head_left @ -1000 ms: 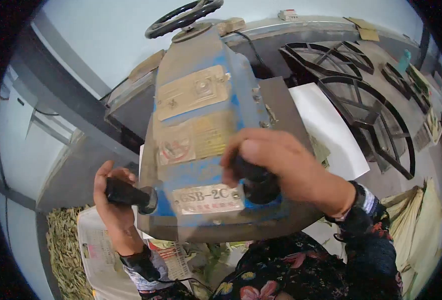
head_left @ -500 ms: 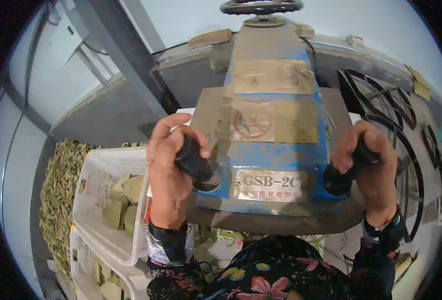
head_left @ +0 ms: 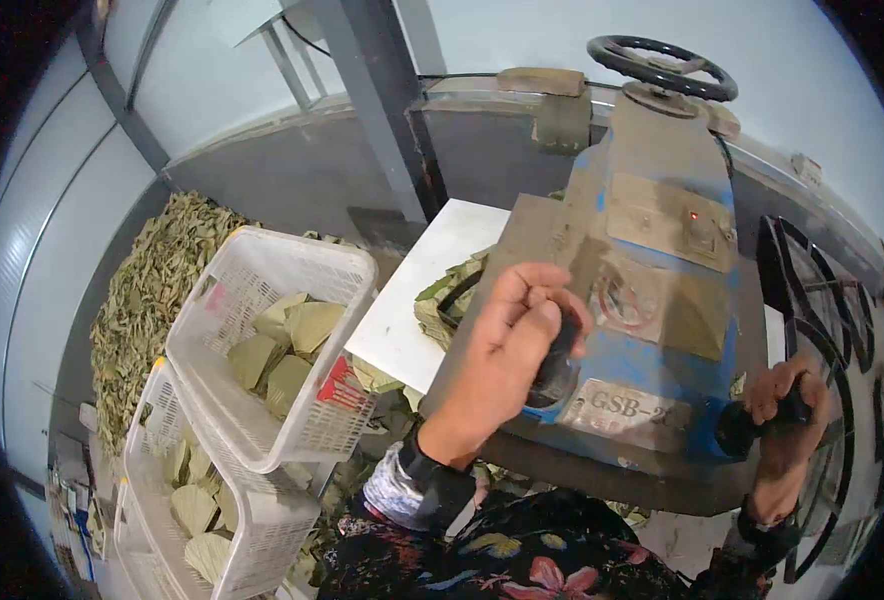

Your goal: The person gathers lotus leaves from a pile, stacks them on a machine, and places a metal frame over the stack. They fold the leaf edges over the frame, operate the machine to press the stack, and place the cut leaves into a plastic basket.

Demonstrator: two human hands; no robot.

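Observation:
My left hand (head_left: 512, 355) is closed around the black handle (head_left: 558, 370) at the left front of the blue, dust-covered machine (head_left: 582, 270). At its right front, my right hand (head_left: 787, 400) has its fingers wrapped round the other black handle (head_left: 737, 430). Between the handles is a metal plate marked GSB-2C (head_left: 622, 408). Under the machine's left side, a white board (head_left: 412, 290) sticks out with green leaves (head_left: 427, 312) and a dark curved strip on it. A small red light (head_left: 694, 216) shows on the panel.
White plastic baskets (head_left: 360, 262) with cut leaf pieces (head_left: 289, 385) stand stacked at the left. Behind them lies a big heap of leaves (head_left: 152, 290). A black handwheel (head_left: 662, 68) tops the machine. Black curved metal frames (head_left: 842, 370) stand at the right.
The view has turned left, so the machine appears farther right and more of the baskets and white board shows. Both hands are still on the handles.

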